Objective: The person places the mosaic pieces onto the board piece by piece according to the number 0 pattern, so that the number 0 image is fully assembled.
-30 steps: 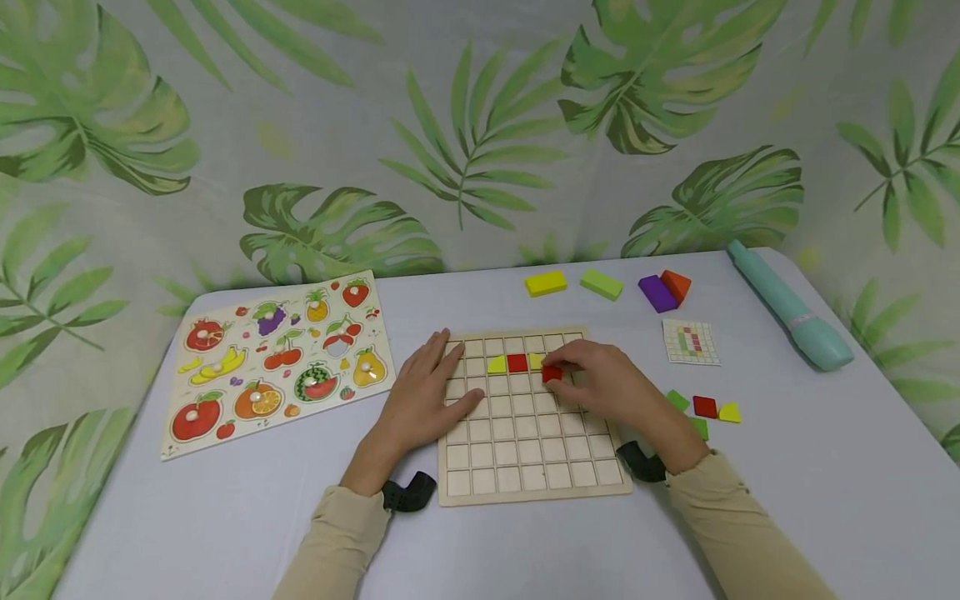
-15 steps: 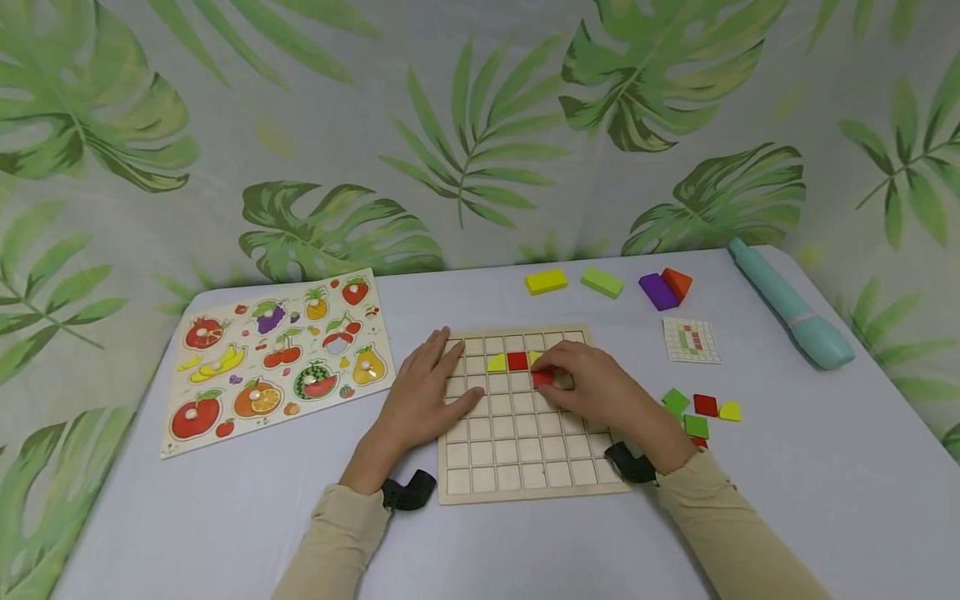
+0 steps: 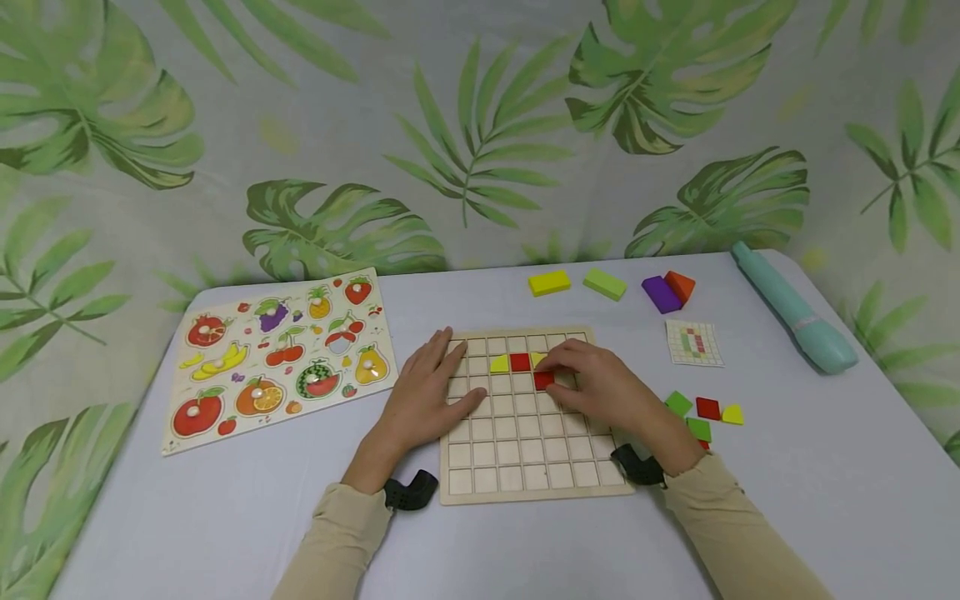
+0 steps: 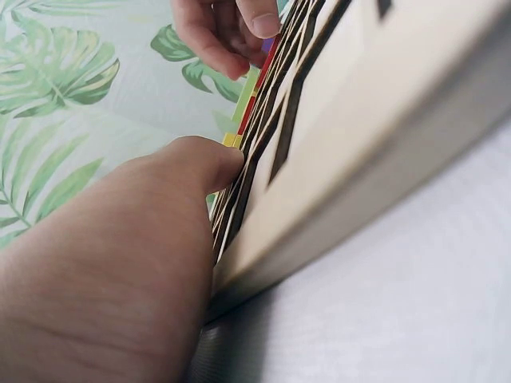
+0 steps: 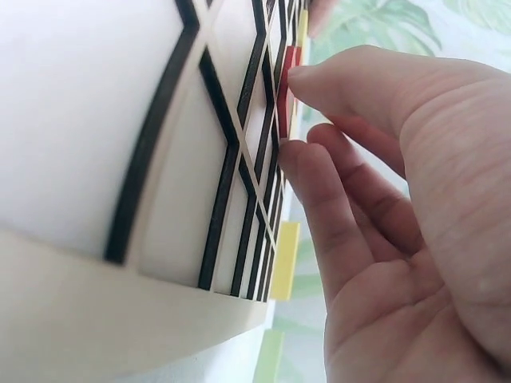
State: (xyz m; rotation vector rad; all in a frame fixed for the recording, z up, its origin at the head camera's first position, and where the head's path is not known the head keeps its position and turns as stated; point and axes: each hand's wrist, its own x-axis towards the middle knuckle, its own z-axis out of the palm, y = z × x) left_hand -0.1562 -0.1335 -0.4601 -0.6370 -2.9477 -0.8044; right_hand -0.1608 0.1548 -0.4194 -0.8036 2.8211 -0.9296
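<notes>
My left hand (image 3: 427,387) lies flat over the left edge of the wooden grid board (image 3: 510,483), fingers straight and thumb spread; its thumb (image 4: 215,159) shows at the edge in the left wrist view. On the board my right hand (image 3: 600,379) pinches a red square tile (image 3: 543,382), thumb on one side and a fingertip on the other. The tile lies flat in a cell. In the row above sit a yellow tile (image 3: 499,364) with a rounded corner, another red tile (image 3: 520,362) and a second yellow tile (image 3: 537,358), partly hidden by fingers.
Right of the board lie green tiles (image 3: 678,403), a red tile (image 3: 707,407) and a yellow tile (image 3: 732,414), under a pattern card (image 3: 694,342). Blocks (image 3: 550,283) stand behind. A fruit puzzle (image 3: 281,358) lies left, a teal tapered object (image 3: 795,312) far right.
My right hand moved slightly left with the red tile, which sank from a tilt to lying flat in a cell under the second yellow tile. My left hand has stayed put.
</notes>
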